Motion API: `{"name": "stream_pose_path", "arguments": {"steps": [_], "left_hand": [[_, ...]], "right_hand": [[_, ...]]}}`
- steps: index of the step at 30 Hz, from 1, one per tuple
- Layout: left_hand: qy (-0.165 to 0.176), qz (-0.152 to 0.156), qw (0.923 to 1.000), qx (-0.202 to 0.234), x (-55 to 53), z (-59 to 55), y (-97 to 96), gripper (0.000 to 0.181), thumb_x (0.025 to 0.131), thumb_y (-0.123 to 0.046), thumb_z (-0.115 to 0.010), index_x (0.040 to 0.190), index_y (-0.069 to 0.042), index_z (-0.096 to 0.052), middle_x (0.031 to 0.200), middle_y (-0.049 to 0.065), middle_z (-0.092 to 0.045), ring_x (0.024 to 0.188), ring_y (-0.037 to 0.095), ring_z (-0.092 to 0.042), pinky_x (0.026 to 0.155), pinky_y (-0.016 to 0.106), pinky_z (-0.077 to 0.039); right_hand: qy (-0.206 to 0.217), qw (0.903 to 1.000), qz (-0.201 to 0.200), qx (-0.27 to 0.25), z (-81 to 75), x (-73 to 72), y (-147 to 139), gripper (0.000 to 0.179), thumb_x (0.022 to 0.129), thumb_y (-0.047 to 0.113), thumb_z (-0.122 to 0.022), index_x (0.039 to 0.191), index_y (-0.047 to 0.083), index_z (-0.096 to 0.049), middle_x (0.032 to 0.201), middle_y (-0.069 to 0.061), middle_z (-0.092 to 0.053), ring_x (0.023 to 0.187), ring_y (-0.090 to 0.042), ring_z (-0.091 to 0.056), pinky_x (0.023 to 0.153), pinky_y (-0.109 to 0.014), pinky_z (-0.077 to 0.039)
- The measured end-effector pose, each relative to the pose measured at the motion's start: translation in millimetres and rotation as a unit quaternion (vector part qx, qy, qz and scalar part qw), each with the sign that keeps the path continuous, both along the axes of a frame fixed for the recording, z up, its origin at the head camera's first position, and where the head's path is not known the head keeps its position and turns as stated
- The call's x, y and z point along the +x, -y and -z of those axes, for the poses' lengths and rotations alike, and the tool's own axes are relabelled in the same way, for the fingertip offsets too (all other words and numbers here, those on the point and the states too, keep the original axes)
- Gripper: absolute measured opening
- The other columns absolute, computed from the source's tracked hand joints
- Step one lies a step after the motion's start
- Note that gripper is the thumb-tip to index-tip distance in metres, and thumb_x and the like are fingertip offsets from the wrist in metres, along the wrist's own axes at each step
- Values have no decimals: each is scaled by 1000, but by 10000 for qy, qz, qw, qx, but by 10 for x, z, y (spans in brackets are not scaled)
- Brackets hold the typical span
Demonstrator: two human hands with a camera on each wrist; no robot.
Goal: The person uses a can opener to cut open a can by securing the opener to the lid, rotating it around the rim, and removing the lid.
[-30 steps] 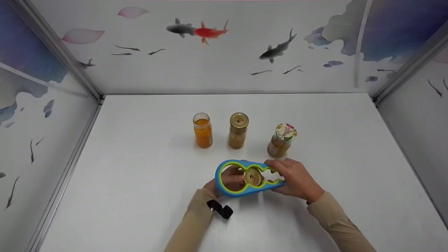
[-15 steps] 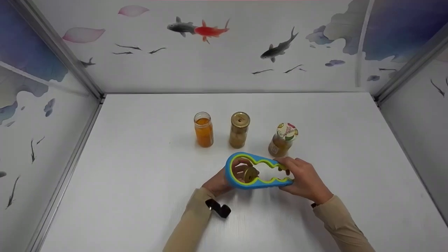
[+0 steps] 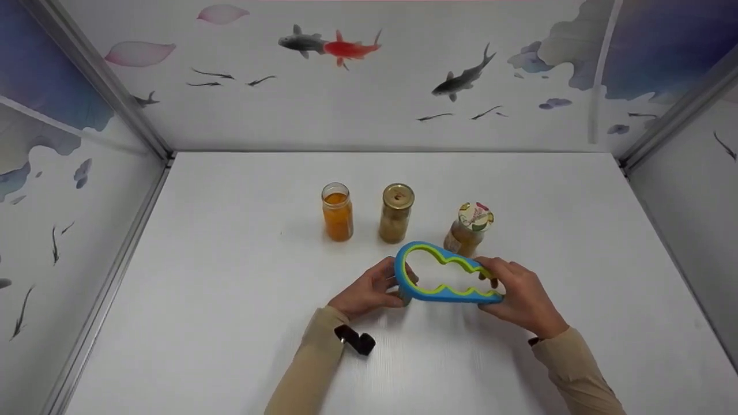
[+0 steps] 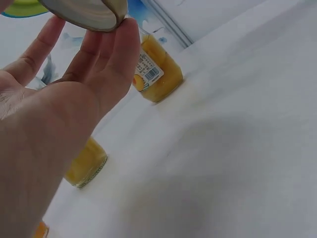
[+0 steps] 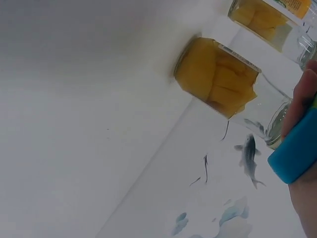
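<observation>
My left hand [image 3: 366,294] holds a jar lid [image 4: 94,14] by its rim, with the pale inner side showing in the left wrist view. In the head view most of that lid is hidden behind the fingers and the opener. My right hand [image 3: 524,300] grips the handle ends of a blue and lime-green multi-size jar opener [image 3: 452,297], whose scalloped opening shows the table through it. The opener's round end overlaps the left fingertips in the head view. Just beyond the opener stands a jar with a fruit-patterned lid [image 3: 476,217].
Farther back on the white table [image 3: 242,276] stand an uncapped jar of orange fruit [image 3: 338,222] and a gold-lidded jar [image 3: 395,223]. Printed panels [image 3: 369,115] wall the back and sides. A black camera mount [image 3: 356,340] sticks out from the left wrist.
The opener has moved right and slightly away from me, off the lid that showed within it. My left hand has turned, keeping the lid in its fingers.
</observation>
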State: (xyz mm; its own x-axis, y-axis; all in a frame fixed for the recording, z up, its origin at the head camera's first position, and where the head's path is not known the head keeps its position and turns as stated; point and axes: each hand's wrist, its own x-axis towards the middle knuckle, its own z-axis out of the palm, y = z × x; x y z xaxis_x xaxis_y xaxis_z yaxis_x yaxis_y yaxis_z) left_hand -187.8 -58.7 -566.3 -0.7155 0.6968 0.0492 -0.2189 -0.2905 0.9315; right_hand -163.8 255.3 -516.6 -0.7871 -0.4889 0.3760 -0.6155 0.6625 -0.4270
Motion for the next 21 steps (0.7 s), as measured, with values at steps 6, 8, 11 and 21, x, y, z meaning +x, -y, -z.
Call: {"name": "stream_pose_path", "arguments": {"steps": [6, 8, 11, 21], "left_hand": [[-131, -287, 9995, -90, -5, 7, 121, 55, 81, 3, -71, 128, -8, -44, 130, 15, -47, 120, 31, -47, 104, 41, -39], [-135, -463, 9988, -115, -5, 6, 158, 54, 81, 3, -71, 127, -8, -44, 128, 14, -48, 119, 31, -47, 102, 40, -40], [-165, -642, 9977, -145, -12, -10, 186, 54, 80, 7, -70, 126, -7, -45, 128, 15, -48, 121, 35, -45, 103, 41, -40], [-511, -1096, 9873, -1029, -67, -112, 291, 56, 78, 13, -71, 126, -5, -50, 130, 14, -48, 124, 30, -45, 106, 36, -37]], "right_hand": [[66, 9992, 402, -1, 45, 20, -128, 78, 53, 4, -93, 122, 7, -58, 90, 1, -63, 75, -9, -51, 63, -31, -49], [88, 9986, 522, 38, 68, 21, -165, 79, 53, 3, -93, 122, 7, -57, 90, 3, -62, 75, -9, -51, 63, -31, -49], [108, 9976, 680, 101, 95, 22, -212, 78, 53, 3, -93, 123, 6, -57, 88, 2, -63, 73, -8, -50, 63, -32, -49], [199, 9965, 785, 187, 137, 18, -262, 78, 55, 5, -92, 124, 6, -56, 89, -2, -65, 73, -9, -50, 63, -32, -49]]}}
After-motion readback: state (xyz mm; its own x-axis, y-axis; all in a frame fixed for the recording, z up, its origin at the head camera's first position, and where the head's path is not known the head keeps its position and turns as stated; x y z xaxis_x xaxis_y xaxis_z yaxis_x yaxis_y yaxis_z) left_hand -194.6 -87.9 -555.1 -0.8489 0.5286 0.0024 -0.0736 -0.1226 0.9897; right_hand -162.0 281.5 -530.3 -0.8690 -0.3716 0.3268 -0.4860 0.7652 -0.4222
